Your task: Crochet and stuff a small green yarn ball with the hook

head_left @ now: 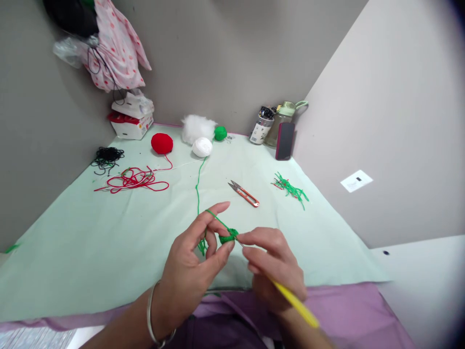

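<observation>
Between the thumb and fingers of my left hand [192, 259] is a small green crochet piece [228, 236]. Green yarn [198, 186] runs over my raised left index finger and back across the table to a green ball [220, 133]. My right hand [274, 264] is closed around a crochet hook [296, 303] with a yellow handle; its thin metal tip meets the right edge of the piece. Some green yarn ends [202, 246] hang below my left fingers. Orange-handled thread snips [245, 195] lie just beyond my hands.
A red yarn ball [162, 144], white yarn ball [202, 147] and white stuffing [198, 129] sit at the back. Loose red yarn [136, 180] and black yarn [108, 158] lie left. Green yarn scraps [290, 188], a phone [285, 140], a jar [261, 127] and a bottle [286, 110] are right.
</observation>
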Tool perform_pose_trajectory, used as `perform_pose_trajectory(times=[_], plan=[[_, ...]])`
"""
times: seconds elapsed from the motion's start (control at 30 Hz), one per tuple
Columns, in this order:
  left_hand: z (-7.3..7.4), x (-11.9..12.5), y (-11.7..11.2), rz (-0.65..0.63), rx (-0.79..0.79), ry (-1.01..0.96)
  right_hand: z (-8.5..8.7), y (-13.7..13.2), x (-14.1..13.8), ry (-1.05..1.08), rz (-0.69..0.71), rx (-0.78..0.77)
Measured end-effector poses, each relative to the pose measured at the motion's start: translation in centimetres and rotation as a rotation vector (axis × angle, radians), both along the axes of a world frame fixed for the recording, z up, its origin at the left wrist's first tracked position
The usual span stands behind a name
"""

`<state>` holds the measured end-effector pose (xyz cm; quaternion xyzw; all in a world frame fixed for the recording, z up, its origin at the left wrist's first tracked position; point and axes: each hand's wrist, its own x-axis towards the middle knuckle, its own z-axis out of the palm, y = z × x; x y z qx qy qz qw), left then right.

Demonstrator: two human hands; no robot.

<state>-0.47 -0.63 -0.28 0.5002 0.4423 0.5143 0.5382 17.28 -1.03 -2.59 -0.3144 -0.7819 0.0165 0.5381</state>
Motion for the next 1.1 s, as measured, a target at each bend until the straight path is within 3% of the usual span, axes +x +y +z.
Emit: perform_pose_trajectory(times=[0.13, 0.2, 0.27, 0.37, 0.5, 0.63, 0.7, 0.8, 0.93, 1.03, 1.1], plan=[[0.0, -0.2, 0.5, -0.19, -0.291, -0.303, -0.2, -0.2, -0.4, -0.166, -0.122, 0.085], [0.1, -0.4, 0.9, -0.282, -0.418, -0.428, -0.2, -0.1, -0.5, -0.018, -0.082, 0.01], [0.3, -0.7, 1.4, -0.279, -0.469, -0.489, 0.1, 0.1, -0.7, 0.235, -0.002, -0.147], [0.5, -0.9, 1.6, -0.211, -0.397, -0.504, 0.6, 0.6, -0.9, 0.54, 0.129, -0.369], [0.0, -0.6, 1.4, -0.215, -0.292, -0.416, 1.0, 1.2, -1.3, 0.498, 0.203, -0.438], [-0.8, -0.2, 1.0, -0.17, -0.231, -0.288, 0.4, 0.8, -1.5, 0.328, 0.09, -0.327], [-0.8, 0.1, 1.0, -0.141, -0.225, -0.32, -0.2, 0.5, -1.4, 0.206, 0.0, -0.203], [-0.5, 0.2, 1.2, -0.192, -0.347, -0.453, -0.6, 0.3, -1.3, 0.066, -0.053, -0.079], [-0.2, -0.3, 1.8, -0.268, -0.453, -0.572, 0.3, 0.8, -1.2, 0.424, 0.028, -0.264], [-0.2, -0.5, 1.8, -0.252, -0.384, -0.536, 0.9, 1.3, -1.4, 0.653, 0.175, -0.454], [-0.4, -0.5, 1.6, -0.254, -0.319, -0.446, 0.9, 1.5, -1.6, 0.646, 0.237, -0.53]])
